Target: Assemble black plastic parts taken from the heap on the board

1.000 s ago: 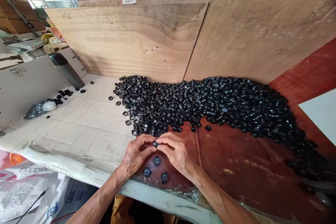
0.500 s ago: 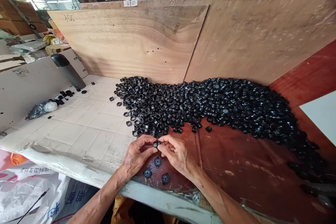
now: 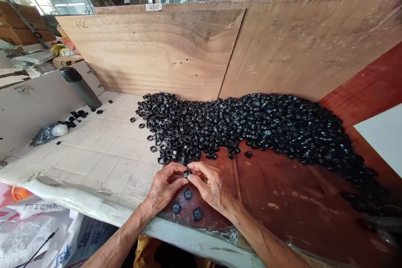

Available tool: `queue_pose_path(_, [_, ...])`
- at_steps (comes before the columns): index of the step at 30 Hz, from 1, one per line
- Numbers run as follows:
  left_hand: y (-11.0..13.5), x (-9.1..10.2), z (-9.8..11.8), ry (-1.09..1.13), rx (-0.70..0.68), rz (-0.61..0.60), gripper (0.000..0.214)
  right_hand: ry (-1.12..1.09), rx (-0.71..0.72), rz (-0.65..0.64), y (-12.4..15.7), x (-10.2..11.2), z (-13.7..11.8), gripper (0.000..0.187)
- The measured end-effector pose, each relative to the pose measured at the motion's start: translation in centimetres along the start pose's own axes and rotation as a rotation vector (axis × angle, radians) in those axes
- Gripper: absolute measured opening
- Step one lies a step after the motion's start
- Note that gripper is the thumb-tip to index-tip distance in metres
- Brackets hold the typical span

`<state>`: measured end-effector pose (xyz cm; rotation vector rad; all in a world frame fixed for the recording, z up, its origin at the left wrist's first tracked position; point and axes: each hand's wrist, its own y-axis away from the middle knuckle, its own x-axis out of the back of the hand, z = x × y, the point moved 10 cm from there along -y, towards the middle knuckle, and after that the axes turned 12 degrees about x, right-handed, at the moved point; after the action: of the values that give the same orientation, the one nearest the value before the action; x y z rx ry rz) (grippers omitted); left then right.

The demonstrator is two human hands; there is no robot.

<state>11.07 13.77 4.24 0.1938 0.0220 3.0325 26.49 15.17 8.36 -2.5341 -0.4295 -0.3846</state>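
My left hand (image 3: 164, 186) and my right hand (image 3: 209, 185) meet at the fingertips, both pinching a small black plastic ring-shaped part (image 3: 187, 173). Just below my hands, three round black parts lie face up, one (image 3: 187, 194) nearest my fingers, with others (image 3: 176, 207) (image 3: 197, 214) close by. A large heap of similar black plastic parts (image 3: 245, 127) spreads just beyond my fingertips. Its near edge almost reaches my hands.
The heap lies across a white tiled surface (image 3: 103, 150) and a red-brown board (image 3: 270, 188), against upright plywood sheets (image 3: 150, 50). A dark flask (image 3: 80, 88), scattered black parts and a plastic bag (image 3: 48, 134) stand at left. A woven sack (image 3: 31, 234) lies below the front edge.
My fingers have shifted slightly around the small black part, and both hands stay at the same spot. The view has tilted a little. The heap and the three parts look unmoved.
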Motion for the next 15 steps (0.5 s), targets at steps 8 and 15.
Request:
queue_pose_path(8, [0.2,-0.2,1.4,-0.197,-0.095,0.005,0.018,0.203,0.014,-0.052,0.2,-0.6,1.0,0.036])
queue_pose_path(15, [-0.1,0.0,0.5,0.038,0.019,0.018,0.024,0.167,0.034,-0.047,0.2,0.0,0.0,0.036])
